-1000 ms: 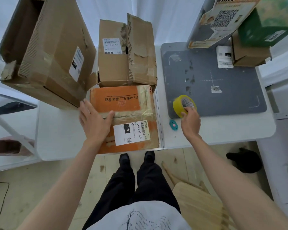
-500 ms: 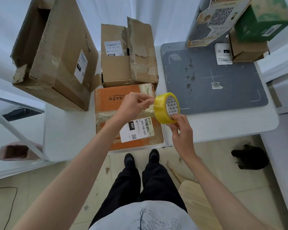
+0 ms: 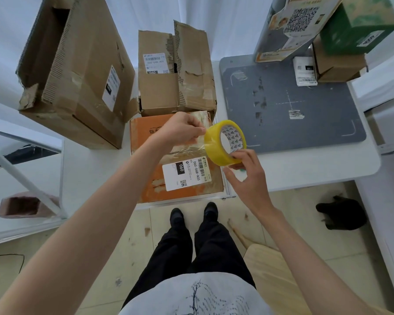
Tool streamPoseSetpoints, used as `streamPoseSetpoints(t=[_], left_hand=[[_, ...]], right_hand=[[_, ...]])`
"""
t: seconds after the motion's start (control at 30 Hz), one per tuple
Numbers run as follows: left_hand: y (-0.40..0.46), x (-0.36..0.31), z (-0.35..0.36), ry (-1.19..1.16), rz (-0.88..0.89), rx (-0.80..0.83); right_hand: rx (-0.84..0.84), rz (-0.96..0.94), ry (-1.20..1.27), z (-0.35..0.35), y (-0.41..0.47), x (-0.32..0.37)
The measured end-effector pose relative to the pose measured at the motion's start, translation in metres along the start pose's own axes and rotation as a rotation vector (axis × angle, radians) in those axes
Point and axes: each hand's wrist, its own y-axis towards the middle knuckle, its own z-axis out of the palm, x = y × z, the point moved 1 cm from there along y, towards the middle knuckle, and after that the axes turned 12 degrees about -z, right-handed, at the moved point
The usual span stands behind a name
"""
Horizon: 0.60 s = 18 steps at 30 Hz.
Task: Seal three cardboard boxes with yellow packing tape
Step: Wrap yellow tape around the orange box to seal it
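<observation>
1. A second earlier the yellow tape roll [image 3: 225, 143] sat on the grey mat [image 3: 305, 123] under the right hand's fingers while the left hand lay flat on the orange box [image 3: 150, 178]; now the roll was up in the air above that box's right edge, both hands on it.
2. The right hand [image 3: 248, 178] gripped the roll from below, thumb and fingers curled round its lower rim, core facing up and to the right.
3. The left hand [image 3: 180, 133] was clenched at the roll's left side, fingertips pinching at the tape's surface; whether a free end had lifted I could not tell.
4. The orange box lay flat at the near edge of the white table [image 3: 305, 169], a white shipping label [image 3: 185, 173] on its top and old clear tape across its middle.
5. Just behind it stood a brown carton [image 3: 168, 92] with torn flaps, touching the orange box's far edge.
6. To the left, a large cardboard box [image 3: 77, 71] lay tilted on its side, open end facing away.
7. At the far right corner, more parcels were stacked, a green box [image 3: 359, 26] on top.
8. Below were a pale wooden floor, black trousers and shoes, and a wooden stool [image 3: 275, 276] beside the right leg.
</observation>
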Motion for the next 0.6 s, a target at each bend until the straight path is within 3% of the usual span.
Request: streamPoseSetpoints(t=[0.23, 0.43, 0.6], left_hand=[[-0.001, -0.020, -0.005, -0.189, 0.159, -0.121], [0.011, -0.014, -0.001, -0.119, 0.184, -0.158], [0.025, -0.015, -0.008, -0.126, 0.203, -0.239]], right_hand=[[-0.056, 0.200, -0.102, -0.010, 0.010, 0.025], [-0.015, 0.377, 0.184, -0.016, 0.023, 0.055], [0.017, 0.613, 0.172, -0.008, 0.020, 0.062]])
